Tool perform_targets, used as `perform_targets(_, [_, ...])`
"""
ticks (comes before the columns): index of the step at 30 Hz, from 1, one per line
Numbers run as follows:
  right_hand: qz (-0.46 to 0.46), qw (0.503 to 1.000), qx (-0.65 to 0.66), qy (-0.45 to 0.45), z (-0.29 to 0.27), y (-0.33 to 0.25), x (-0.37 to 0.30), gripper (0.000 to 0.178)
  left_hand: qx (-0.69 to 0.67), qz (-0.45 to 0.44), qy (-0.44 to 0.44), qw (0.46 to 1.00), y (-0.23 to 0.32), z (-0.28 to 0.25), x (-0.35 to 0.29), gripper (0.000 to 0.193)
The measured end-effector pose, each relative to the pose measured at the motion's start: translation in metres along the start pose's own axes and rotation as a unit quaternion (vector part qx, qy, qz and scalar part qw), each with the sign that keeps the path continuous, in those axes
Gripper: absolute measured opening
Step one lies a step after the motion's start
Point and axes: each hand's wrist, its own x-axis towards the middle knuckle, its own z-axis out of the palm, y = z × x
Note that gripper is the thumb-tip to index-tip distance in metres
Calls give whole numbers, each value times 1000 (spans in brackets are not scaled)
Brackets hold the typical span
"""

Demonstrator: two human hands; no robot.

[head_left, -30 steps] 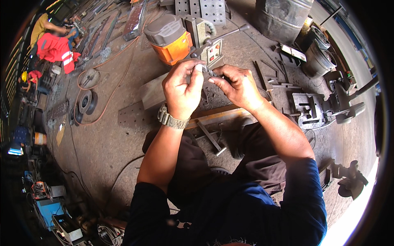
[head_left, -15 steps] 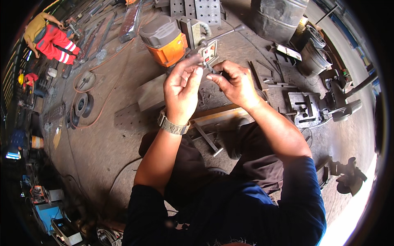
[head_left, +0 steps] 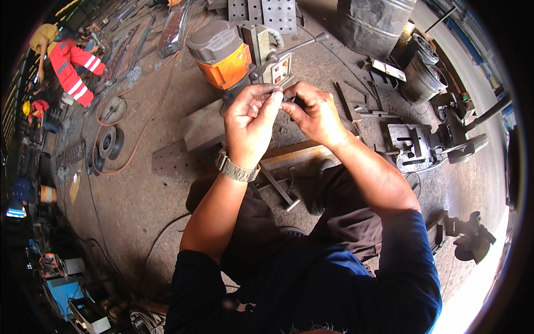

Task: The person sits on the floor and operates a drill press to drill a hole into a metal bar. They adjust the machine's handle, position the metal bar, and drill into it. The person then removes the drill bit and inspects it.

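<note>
My left hand [head_left: 248, 131] and my right hand [head_left: 318, 118] meet in front of the drilling machine. Between their fingertips is a small dark piece [head_left: 288, 99], mostly hidden, its kind unclear. The left thumb and forefinger pinch it from one side, while the right thumb and bent fingers close on the other. Just beyond my hands stands the magnetic drill with its orange and grey motor [head_left: 221, 62], control panel [head_left: 281, 69] and long feed handle [head_left: 305, 45]. Below my hands lies a steel bar [head_left: 297, 155] with a yellowish face.
A vise [head_left: 411, 146] sits on the floor at the right, near a metal bucket [head_left: 421, 80] and a large drum [head_left: 374, 25]. Perforated plates [head_left: 272, 15] lie at the back. A hose [head_left: 146, 131] curls at the left. Farther off, a co-worker in red trousers [head_left: 71, 69] bends over.
My fingertips have drawn closer together around the small dark piece, and the left forefinger has curled in over it. At the far left, the co-worker in red trousers has shifted.
</note>
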Motion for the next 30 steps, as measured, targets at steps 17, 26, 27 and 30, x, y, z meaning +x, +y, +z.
perform_targets(17, [-2, 1000, -2, -25, 10, 7, -4, 24, 21, -46, 33, 998, 3, -5, -3, 19])
perform_targets(26, [31, 998, -4, -62, 5, 3, -2, 19, -13, -30, -3, 999, -2, -9, -3, 19])
perform_targets(27, [18, 998, -4, -52, 6, 4, -2, 19, -10, -29, -8, 999, -1, -10, -3, 19])
perform_targets(30, [-8, 999, -9, -34, 9, 7, -2, 21, 15, -26, -14, 999, 1, -12, -3, 20])
